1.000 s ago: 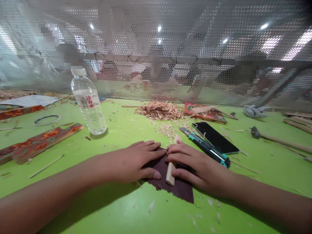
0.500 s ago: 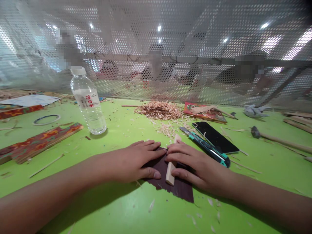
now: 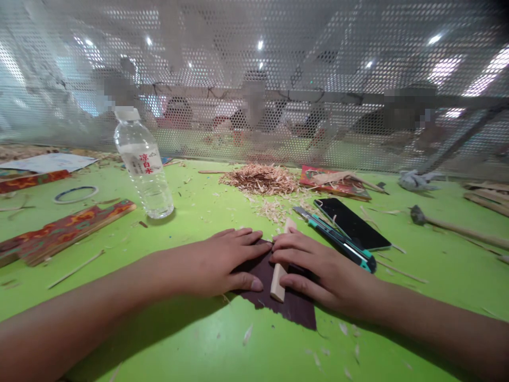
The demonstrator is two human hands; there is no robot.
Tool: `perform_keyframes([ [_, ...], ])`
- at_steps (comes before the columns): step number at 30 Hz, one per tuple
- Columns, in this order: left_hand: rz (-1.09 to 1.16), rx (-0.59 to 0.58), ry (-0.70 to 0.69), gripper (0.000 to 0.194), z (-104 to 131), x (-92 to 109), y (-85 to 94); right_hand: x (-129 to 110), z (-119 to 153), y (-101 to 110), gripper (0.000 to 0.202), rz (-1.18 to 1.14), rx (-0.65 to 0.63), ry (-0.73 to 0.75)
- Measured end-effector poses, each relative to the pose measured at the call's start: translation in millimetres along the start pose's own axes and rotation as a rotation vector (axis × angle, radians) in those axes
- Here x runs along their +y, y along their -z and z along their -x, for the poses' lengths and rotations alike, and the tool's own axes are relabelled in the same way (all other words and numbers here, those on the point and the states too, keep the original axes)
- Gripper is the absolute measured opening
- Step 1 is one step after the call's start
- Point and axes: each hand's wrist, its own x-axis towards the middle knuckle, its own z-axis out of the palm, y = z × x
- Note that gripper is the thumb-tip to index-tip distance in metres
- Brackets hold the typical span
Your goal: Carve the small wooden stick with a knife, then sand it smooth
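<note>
Right hand (image 3: 320, 267) grips the wooden strip (image 3: 279, 282) at its 9 o'clock between thumb and fingertips. Left hand (image 3: 227, 263) lies flat on the dark sheet (image 3: 297, 309), strip at its 3 o'clock. Strip overlies the sheet, long axis roughly 6-to-12 o'clock, far end biased toward 1.

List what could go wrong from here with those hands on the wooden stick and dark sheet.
The right hand could bump the utility knife lying close beside it; its blade appears to be out.

The left hand has fingertips near the wooden stick, so a sideways slip might scrape them.

The dark sheet has a ragged near edge and might tear further if pulled.
</note>
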Motion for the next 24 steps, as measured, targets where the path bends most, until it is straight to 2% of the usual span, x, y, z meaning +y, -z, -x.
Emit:
perform_keyframes([
  [24, 0.006, 0.022, -0.023, 0.072, 0.7, -0.8, -1.1, -0.9, -1.8, 0.2, 0.025, 0.0, 0.026, 0.007],
])
